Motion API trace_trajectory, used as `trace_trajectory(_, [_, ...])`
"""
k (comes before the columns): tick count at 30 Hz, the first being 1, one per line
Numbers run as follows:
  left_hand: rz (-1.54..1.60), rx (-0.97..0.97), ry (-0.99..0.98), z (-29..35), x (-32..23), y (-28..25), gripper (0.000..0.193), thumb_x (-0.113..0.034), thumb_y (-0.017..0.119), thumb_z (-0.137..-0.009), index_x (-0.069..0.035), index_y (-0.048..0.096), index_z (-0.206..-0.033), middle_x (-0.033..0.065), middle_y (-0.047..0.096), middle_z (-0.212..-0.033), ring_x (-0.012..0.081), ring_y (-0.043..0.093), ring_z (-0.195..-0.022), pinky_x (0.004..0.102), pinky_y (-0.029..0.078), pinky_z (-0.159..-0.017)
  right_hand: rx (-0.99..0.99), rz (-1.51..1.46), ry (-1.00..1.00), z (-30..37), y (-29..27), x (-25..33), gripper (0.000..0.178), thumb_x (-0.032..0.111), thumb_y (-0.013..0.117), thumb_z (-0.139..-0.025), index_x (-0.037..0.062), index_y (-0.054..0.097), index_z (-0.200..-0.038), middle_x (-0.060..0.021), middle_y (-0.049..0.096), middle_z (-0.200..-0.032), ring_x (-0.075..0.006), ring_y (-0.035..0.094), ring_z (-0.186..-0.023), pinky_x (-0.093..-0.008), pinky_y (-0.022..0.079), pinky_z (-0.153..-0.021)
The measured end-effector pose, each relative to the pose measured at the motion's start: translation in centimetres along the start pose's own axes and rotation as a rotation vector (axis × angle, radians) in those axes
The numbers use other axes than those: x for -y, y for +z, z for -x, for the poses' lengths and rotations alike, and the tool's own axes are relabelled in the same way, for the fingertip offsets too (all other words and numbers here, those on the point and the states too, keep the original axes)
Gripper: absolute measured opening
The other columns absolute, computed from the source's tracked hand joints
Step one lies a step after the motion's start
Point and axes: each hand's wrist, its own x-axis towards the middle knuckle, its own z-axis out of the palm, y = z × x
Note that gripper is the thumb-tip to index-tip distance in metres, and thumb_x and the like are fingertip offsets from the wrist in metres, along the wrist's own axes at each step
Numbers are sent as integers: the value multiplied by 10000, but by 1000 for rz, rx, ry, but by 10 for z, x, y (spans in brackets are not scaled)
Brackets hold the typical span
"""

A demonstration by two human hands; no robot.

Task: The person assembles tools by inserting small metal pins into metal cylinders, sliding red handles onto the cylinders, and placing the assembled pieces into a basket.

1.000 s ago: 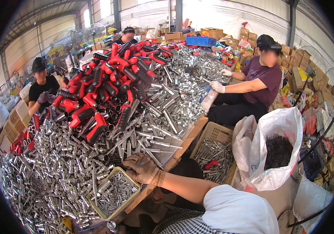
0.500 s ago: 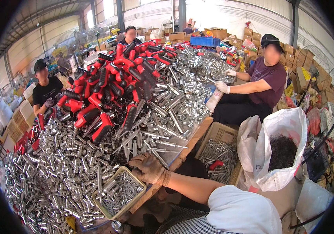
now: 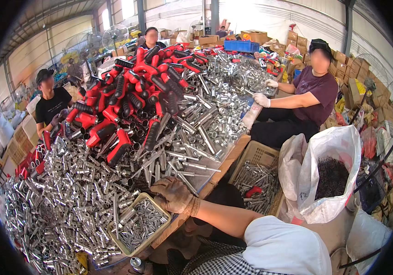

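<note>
My right hand (image 3: 173,195), in a brown-stained work glove, is at the table's near edge, beside a pale yellow plastic basin (image 3: 163,225). Its fingers curl down toward a small dark clump, perhaps springs (image 3: 141,184); whatever is in their grip is hidden. Small silvery metal pins (image 3: 146,220) fill the basin. Left of it spreads a wide heap of short metal tubes and fittings (image 3: 63,197). Beyond my hand lie longer metal tubes and rods (image 3: 192,160) under a tall pile of red and black tool handles (image 3: 137,91). My left hand is out of view.
A co-worker in white gloves (image 3: 261,99) sits at the right; two others are at the left and back. Right of the wooden table edge (image 3: 215,181) stand a crate of metal rods (image 3: 257,183) and a white sack (image 3: 338,183) of dark parts. Cartons (image 3: 352,68) stack behind.
My right hand stays almost where it was, by the basin. The left co-worker's head and hands have shifted, the right co-worker's head has turned, and the back one's head is a little higher.
</note>
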Motion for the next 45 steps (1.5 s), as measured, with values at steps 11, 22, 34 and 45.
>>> trace_trajectory(11, [396, 140, -253, -15, -20, -13, 684, -397, 874, -682, 79, 541, -1042, 178, 640, -924, 325, 600, -795, 441, 488, -809, -111, -39, -65, 0, -5, 6, 334, 196, 688, -774, 102, 627, -1089, -76, 640, -1078, -334, 588, -1030, -459, 449, -932])
trace_trajectory(22, [95, 3, -221, 20, 34, 20, 777, -560, 803, -695, 100, 568, -1031, 136, 656, -871, 288, 633, -734, 442, 530, -870, -96, -27, -53, -4, -6, 4, 333, 194, 689, -777, 108, 633, -1094, -68, 634, -1090, -326, 577, -1040, -456, 443, -937])
trace_trajectory(34, [-236, -67, 157, 38, 75, 31, 754, -551, 777, -734, 106, 571, -1042, 141, 649, -883, 256, 632, -771, 403, 553, -856, -75, -26, -35, 0, -4, 6, 340, 226, 685, -794, 112, 637, -1111, -72, 627, -1114, -329, 567, -1062, -460, 428, -953])
trace_trajectory(45, [-136, 2, 213, 16, 40, 12, 712, -454, 813, -741, 92, 529, -1099, 164, 638, -973, 287, 619, -842, 415, 501, -879, -5, -29, -3, 0, -4, 5, 364, 318, 644, -844, 122, 610, -1149, -77, 580, -1169, -316, 502, -1126, -463, 357, -1019])
